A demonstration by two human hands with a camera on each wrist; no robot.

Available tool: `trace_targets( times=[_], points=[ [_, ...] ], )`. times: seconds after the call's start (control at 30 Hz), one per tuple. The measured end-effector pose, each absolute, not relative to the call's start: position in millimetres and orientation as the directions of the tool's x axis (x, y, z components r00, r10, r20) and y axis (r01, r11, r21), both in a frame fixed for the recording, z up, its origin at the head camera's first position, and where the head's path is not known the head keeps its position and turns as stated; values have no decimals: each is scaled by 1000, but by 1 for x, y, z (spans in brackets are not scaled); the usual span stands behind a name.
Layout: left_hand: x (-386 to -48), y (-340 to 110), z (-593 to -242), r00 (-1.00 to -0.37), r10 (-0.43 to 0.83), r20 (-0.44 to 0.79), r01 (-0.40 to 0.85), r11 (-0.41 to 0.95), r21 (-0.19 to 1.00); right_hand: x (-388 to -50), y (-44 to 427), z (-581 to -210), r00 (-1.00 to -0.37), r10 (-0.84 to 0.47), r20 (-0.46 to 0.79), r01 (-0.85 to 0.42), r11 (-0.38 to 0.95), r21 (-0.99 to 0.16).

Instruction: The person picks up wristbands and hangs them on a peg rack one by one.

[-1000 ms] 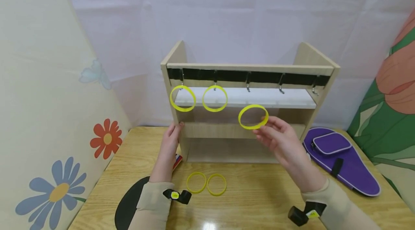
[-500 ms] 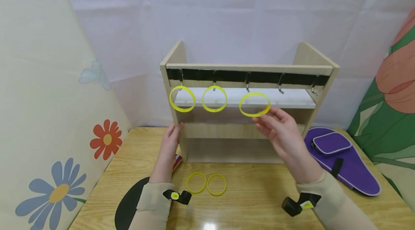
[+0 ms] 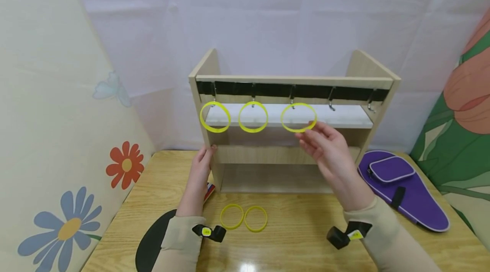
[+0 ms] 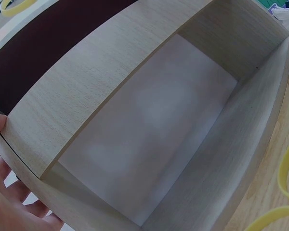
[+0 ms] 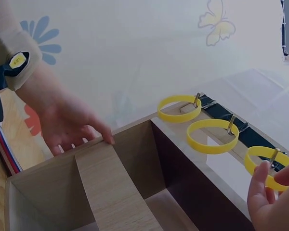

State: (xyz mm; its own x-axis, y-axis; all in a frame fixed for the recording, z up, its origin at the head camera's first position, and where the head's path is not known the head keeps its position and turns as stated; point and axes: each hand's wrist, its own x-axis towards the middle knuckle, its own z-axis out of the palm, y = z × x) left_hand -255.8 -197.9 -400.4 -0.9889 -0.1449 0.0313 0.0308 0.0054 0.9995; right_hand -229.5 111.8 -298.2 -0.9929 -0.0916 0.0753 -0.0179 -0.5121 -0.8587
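while the right hand (image 3: 327, 148) pinches the yellow ring (image 3: 292, 130) at its lower right edge, the ring lies up and left of those fingertips, its top rim at the middle hook (image 3: 292, 101); whether ring and hook touch, i cannot tell. being round, it has no true long axis, but from the head it shows as an oval, widest from side to side, its opening facing the shelf (image 3: 264, 155) ahead of the hand. the left hand (image 3: 200, 162), well apart from the ring, grips the shelf's side.

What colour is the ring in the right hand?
The ring is yellow; the head view shows it best.
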Motion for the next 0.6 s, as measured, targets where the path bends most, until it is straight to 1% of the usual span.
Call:
trace_targets(
  times=[0.13,0.33,0.6],
  points=[
    [-257,-199,-401,-989,-147,26,24,14,1000,-233,109,-298,-995,-79,57,-7,-524,-852],
    [-258,-199,-403,-986,-166,30,25,30,999,-238,107,-301,-997,-70,42,-1,-503,-865],
    [-257,-199,-401,-989,-150,15,11,28,1000,-242,104,-307,-998,-61,32,4,-513,-858]
  ],
)
